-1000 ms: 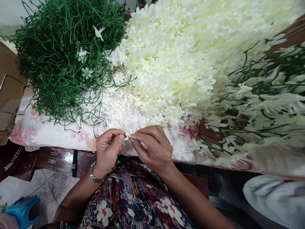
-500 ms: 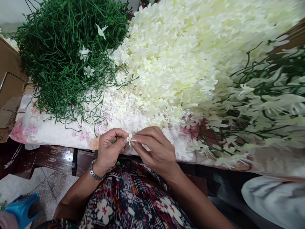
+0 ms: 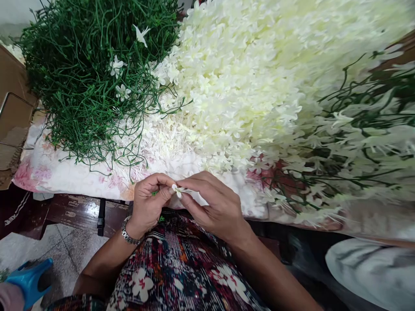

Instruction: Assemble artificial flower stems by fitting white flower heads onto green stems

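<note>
My left hand (image 3: 149,207), with a metal watch at the wrist, pinches a small white artificial flower (image 3: 177,190) between thumb and forefinger. Bits of green stem (image 3: 154,193) show by its curled fingers. From the right, my right hand (image 3: 218,208) closes its thumb and fingertips around the thin white filaments on the flower's other side. Both hands are just above the front edge of a floral-patterned cloth (image 3: 74,181). Beyond them lies a big heap of cream-white petal pieces (image 3: 240,86), with white stamen pieces (image 3: 165,138) in front of it.
A tangled mound of green plastic stems (image 3: 87,77) stands at the back left, with a few white flowers on it. Finished-looking stemmed flowers (image 3: 356,129) are piled at right. A cardboard box (image 3: 13,108) borders the left side. A blue plastic object (image 3: 30,278) is at lower left.
The flower between my hands has turned slightly, and its filaments now show between my right fingers. My right thumb and forefinger have parted a little. The heaps look unchanged.
</note>
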`<state>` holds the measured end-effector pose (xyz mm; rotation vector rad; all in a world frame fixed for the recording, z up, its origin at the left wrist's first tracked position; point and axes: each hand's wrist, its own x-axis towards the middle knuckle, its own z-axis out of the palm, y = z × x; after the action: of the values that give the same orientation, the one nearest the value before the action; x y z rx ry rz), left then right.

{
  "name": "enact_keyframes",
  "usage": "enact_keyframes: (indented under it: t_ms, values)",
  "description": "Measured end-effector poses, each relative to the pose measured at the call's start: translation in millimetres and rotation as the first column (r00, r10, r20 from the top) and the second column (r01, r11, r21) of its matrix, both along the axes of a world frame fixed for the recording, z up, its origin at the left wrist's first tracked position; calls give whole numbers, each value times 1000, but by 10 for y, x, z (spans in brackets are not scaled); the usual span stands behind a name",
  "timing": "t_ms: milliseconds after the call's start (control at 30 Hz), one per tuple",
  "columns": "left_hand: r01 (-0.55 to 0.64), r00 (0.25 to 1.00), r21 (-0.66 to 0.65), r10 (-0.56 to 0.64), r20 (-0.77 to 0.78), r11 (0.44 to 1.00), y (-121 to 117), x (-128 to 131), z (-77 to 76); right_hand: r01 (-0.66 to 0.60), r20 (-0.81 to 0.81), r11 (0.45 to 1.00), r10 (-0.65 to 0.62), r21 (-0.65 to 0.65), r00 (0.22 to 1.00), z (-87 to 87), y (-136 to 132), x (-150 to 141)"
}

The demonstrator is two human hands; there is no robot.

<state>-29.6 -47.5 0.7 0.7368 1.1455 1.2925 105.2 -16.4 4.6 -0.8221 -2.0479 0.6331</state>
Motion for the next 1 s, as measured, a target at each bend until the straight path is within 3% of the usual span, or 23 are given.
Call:
enact_keyframes:
  t_ms: [133,267,367,500,667,833,1000]
  values:
    - [76,992,-8,-76,-103,997,-11,-18,9,40,16,999,-40,-7,999,-37,-5,45]
    - [163,953,-13,-161,-257,987,-16,-49,61,120,-33,978,-127,-170,991,-28,-15,109]
    - [180,877,16,-153,-455,984,-18,-55,100,117,-75,960,-140,-255,987,7,-19,133]
    - [232,764,93,-123,-633,968,-11,-49,99,19,-168,959,-69,-283,983,59,-9,130]
    - [347,664,169,-115,-739,923,-6,-38,80,1,-172,967,-46,-253,984,90,14,127]
    - [422,574,140,-144,-806,896,-7,-23,113,-3,-68,987,-8,-159,998,87,27,146]
    - [433,601,165,-147,-786,886,-18,-15,120,39,2,998,-39,-52,999,57,17,167]
